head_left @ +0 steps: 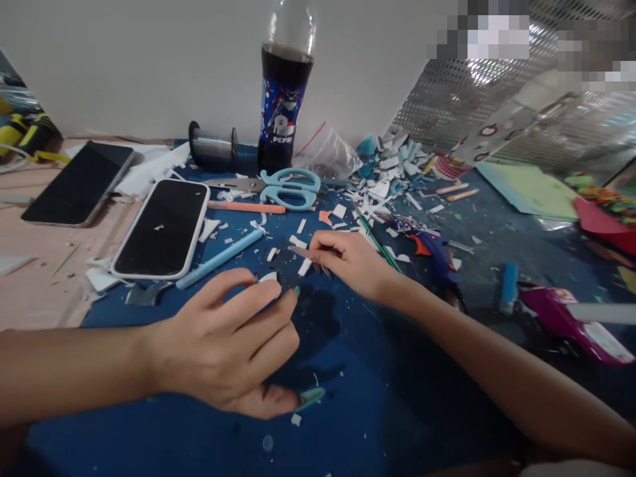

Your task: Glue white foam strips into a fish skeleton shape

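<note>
Pale pointed sliver (300, 252): at the fingertips of your right hand (318, 253), above the blue tabletop (348, 424). Blade or long nail, I cannot tell. It projects leftward from those fingers; its long axis runs nearly crosswise, the tip pointing left and slightly away from you. Your right hand is the nearer, thumb and forefinger pressed together at the sliver's base.

A white chip (304, 267) lies just beside the sliver, on your side of it. Your left hand (223, 351) is nearby, palm turned inward, fingers bent, thumb spread well apart from them. A white scrap (269, 277) shows at its fingertips; whether pinched, I cannot tell.

Farther out, you have a light-blue pen (221, 258) to the left, light-blue scissors (278, 188) beyond, and a Pepsi bottle (283, 99) upright behind them.
</note>
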Motion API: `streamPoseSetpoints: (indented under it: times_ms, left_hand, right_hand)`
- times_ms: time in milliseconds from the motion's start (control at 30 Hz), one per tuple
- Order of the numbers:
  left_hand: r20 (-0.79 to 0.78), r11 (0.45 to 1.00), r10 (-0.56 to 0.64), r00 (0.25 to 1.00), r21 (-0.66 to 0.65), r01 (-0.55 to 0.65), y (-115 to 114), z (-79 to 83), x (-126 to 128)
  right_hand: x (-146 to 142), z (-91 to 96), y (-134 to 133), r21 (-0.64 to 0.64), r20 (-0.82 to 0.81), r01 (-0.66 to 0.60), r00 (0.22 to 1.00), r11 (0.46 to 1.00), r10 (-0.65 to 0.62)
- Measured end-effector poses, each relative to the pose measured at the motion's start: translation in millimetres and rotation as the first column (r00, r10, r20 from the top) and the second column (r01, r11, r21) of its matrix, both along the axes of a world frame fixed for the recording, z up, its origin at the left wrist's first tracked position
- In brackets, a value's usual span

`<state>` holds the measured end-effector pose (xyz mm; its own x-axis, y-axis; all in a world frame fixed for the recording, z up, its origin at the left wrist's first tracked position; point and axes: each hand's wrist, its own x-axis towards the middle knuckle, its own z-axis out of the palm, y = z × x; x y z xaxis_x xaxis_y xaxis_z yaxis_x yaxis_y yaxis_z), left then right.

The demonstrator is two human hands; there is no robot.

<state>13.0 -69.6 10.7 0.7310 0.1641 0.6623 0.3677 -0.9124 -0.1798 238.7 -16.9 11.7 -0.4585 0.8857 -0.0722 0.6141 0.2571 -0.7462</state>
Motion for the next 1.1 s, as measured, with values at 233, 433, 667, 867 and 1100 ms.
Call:
streamPoseSetpoints:
  times_ms: [233,433,667,867,1100]
  left_hand:
    - [-0.048,0.994,0.050,0.998,-0.091,-0.054,3.3,-6.1,4.3]
    - [-0.065,0.984,0.058,0.996,-0.165,-0.068,5.5,-13.2,5.0]
    - [-0.078,0.978,0.058,0.995,-0.195,-0.072,6.3,-15.3,4.9]
    - [-0.080,0.974,0.049,0.996,-0.219,-0.065,9.7,-15.4,5.5]
    - [-0.057,0.970,0.056,0.997,-0.234,-0.068,12.3,-16.5,4.5]
  right_hand:
    - [2.8,-4.4,3.4,0.065,0.052,-0.057,0.997,0.996,0.054]
    - [5.5,-5.9,4.9,0.099,0.034,-0.125,0.992,0.987,0.122]
    - [6.5,-6.1,6.4,0.103,0.073,-0.127,0.990,0.987,0.120]
    - [6.5,1.9,4.7,0.111,0.125,-0.041,0.992,0.993,0.027]
    - [22.3,20.0,-11.6,0.182,0.122,-0.047,0.992,0.982,0.024]
